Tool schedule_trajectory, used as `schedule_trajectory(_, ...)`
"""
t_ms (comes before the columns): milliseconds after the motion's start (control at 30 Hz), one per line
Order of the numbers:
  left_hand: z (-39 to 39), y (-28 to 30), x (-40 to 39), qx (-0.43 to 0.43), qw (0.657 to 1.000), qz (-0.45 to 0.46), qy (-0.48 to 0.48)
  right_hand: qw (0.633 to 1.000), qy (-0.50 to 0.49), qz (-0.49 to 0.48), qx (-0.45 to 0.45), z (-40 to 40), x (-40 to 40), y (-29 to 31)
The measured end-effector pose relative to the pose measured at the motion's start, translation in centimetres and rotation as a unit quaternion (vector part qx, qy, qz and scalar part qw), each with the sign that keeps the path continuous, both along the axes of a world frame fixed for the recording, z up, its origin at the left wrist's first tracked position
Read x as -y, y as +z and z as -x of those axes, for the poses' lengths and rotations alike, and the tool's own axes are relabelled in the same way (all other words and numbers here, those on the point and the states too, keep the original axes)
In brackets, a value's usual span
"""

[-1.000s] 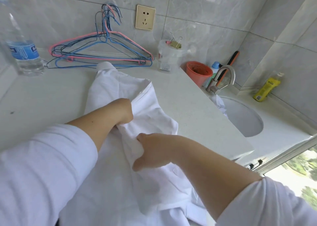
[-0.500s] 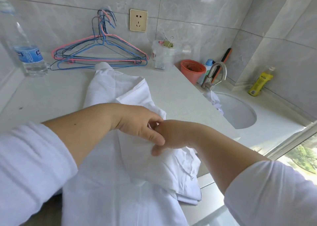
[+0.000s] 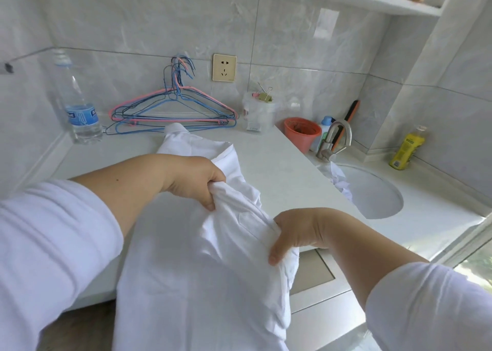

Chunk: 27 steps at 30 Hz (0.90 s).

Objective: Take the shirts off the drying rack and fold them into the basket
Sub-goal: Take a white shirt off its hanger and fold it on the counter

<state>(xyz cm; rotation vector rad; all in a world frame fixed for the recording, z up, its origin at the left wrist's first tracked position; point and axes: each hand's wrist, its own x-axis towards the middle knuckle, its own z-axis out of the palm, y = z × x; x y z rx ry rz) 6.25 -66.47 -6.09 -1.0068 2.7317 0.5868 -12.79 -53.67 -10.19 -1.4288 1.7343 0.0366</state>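
A white shirt (image 3: 202, 265) lies lengthwise on the pale counter (image 3: 287, 169), its collar end toward the wall and its lower part hanging over the front edge. My left hand (image 3: 194, 180) grips a bunched fold of the shirt near its middle. My right hand (image 3: 295, 230) grips the shirt's right edge, fingers curled round the cloth, slightly lower and to the right of the left hand. No basket or drying rack is in view.
Pink and blue wire hangers (image 3: 170, 111) lean against the back wall beside a water bottle (image 3: 80, 105). A clipped plastic bag (image 3: 259, 111), an orange pot (image 3: 302, 132), a tap (image 3: 334, 140) and a sink (image 3: 372, 193) with white cloth sit to the right. A yellow bottle (image 3: 406, 148) stands far right.
The hands, close together over the shirt half a second ago, have moved apart. Each now holds a separate bunch of cloth, and the fabric between them is lifted and pulled.
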Motion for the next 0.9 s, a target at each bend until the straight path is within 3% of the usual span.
schedule_trajectory(100,-1.1,-1.1,0.2,0.048,0.999,0.025,0.002,0.997,0.029,-0.012,-0.065,0.5,0.1,2.2)
schedule_trajectory(167,-1.6,-1.7,0.1,0.064,0.998,0.017,0.01,0.982,0.076,-0.001,-0.17,0.2,1.1,4.9)
schedule_trajectory(267,-2.7,-2.5,0.3,0.06,0.997,-0.031,0.033,0.912,0.153,0.05,-0.378,-2.2,4.4,8.8)
schedule_trajectory(433,-5.2,-4.4,1.2,-0.025,0.985,-0.126,0.119,0.793,0.252,0.193,-0.519,-10.0,11.5,8.7)
schedule_trajectory(500,-5.9,-5.5,1.2,0.008,0.982,-0.123,0.143,0.786,0.293,0.254,-0.482,-12.1,13.1,5.6)
schedule_trajectory(567,-6.3,-6.2,1.1,0.015,0.977,-0.128,0.17,0.833,0.264,0.3,-0.383,-12.4,14.2,2.2)
schedule_trajectory(667,-7.1,-7.0,1.5,-0.055,0.958,-0.179,0.216,0.912,0.11,0.335,-0.211,-10.9,14.5,-0.4)
schedule_trajectory(733,-7.8,-7.4,1.9,-0.123,0.935,-0.222,0.248,0.941,-0.057,0.32,-0.098,-9.5,14.2,-1.0)
schedule_trajectory(800,-8.4,-7.7,2.2,-0.147,0.922,-0.237,0.27,0.944,-0.21,0.255,0.019,-8.1,13.9,-1.5)
schedule_trajectory(900,-8.4,-7.6,2.4,-0.141,0.918,-0.256,0.267,0.94,-0.285,0.151,0.107,-7.4,13.7,-2.6)
